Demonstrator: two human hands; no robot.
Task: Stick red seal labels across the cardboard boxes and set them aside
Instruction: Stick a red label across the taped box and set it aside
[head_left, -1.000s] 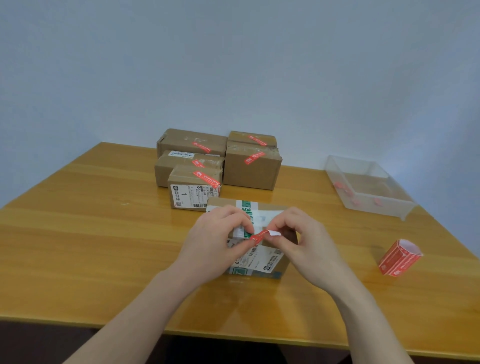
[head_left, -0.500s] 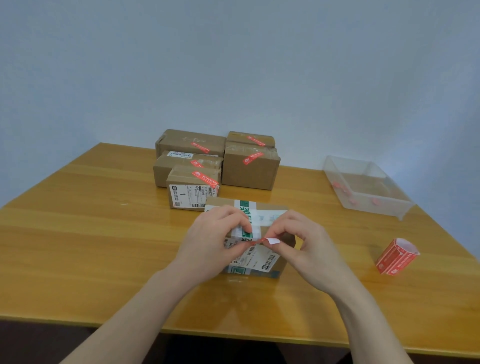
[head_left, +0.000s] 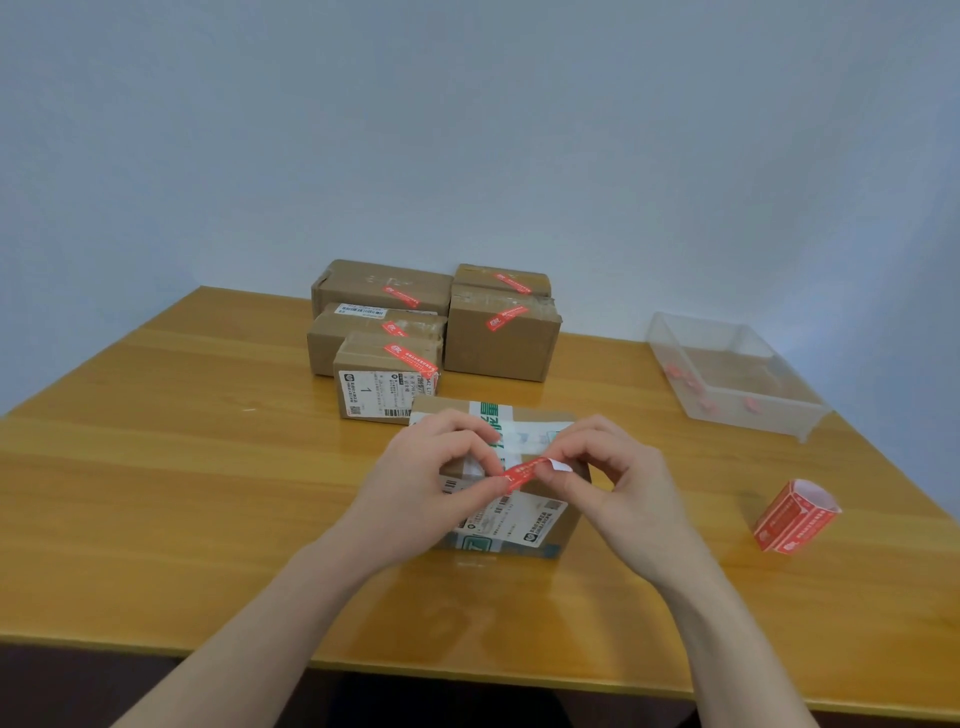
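1. Right now you pinch a red seal label (head_left: 522, 473) between the fingers of your left hand (head_left: 426, 488) and right hand (head_left: 618, 493), its white backing tab at your right fingertips.
2. Just beneath your fingers sits the unsealed box (head_left: 540, 525); next, judging by the task, press the label across its taped seam.
3. Beyond your fingers a sealed box's (head_left: 387, 384) shipping sticker reads "1"; other print is too small.

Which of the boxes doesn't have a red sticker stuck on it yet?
The nearest cardboard box, the one with green-and-white tape, right under both hands. The five boxes grouped behind it each already wear a red seal.
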